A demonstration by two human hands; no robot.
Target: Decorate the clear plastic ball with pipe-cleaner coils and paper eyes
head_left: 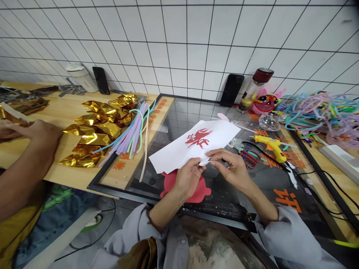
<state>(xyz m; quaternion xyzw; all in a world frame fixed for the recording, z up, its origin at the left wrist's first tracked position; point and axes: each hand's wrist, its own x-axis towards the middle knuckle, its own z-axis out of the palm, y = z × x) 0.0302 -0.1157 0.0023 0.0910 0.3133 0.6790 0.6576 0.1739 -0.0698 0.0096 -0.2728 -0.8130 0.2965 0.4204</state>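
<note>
A white sheet of paper (171, 152) with a red character-like design (199, 137) is tilted in front of me, above the black glass panel. My left hand (189, 179) is closed on its near edge, thumb on top. Close beside it, my right hand (231, 166) pinches a small lifted white flap at the same edge, thumb against index finger. Whether that flap is part of the sheet or a separate layer, I cannot tell. Under my left wrist lies a red scalloped shape (199, 191), partly covered by the hand and the paper.
A yellow glue gun (272, 146) and red-handled scissors (250, 158) lie right of my hands. Tangled pipe cleaners (314, 112) pile up beyond a white power strip (340, 160). Leftward are straight pipe cleaners (134, 130), gold foil pieces (98, 129) and a co-worker's arm (30, 157).
</note>
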